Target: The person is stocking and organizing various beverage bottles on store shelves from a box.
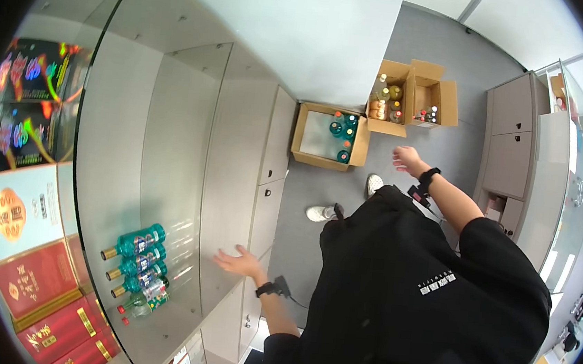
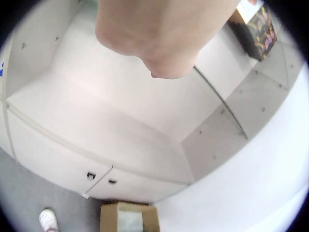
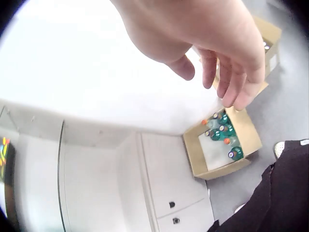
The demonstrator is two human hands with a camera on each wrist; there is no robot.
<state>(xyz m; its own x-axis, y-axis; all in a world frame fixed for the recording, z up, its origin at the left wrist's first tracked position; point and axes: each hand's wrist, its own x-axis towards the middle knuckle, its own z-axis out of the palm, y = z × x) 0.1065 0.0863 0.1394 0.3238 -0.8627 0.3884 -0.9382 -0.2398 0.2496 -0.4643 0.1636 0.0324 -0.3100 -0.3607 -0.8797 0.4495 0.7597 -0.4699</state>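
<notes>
We see the left grip [image 1: 239,262] wide, its fingers spread, near the lower ledge of the cabinet [image 1: 274,139]; we cannot tell whether it touches. The right grip [image 1: 408,159] is empty too, its fingers loosely bent and parted from the thumb, in the air near the cartons.

Nearest the left, we find teal bottles [image 1: 139,241] in a row inside the cabinet, gold caps on, with clear green bottles [image 1: 147,299] capped in red just beside them. Nearest the right, more teal bottles [image 1: 336,128] are gathered at one side of a cardboard carton [image 1: 314,160] on the grey floor [image 1: 297,241].

Beyond that carton we see another carton [image 1: 386,128] holding pale and yellowish bottles, and a third [image 1: 449,102] with a few small ones. Farther out, black patterned boxes [image 1: 34,69], a light-blue box [image 1: 18,217] and red boxes [image 1: 33,277] line the glass-edged shelf.
</notes>
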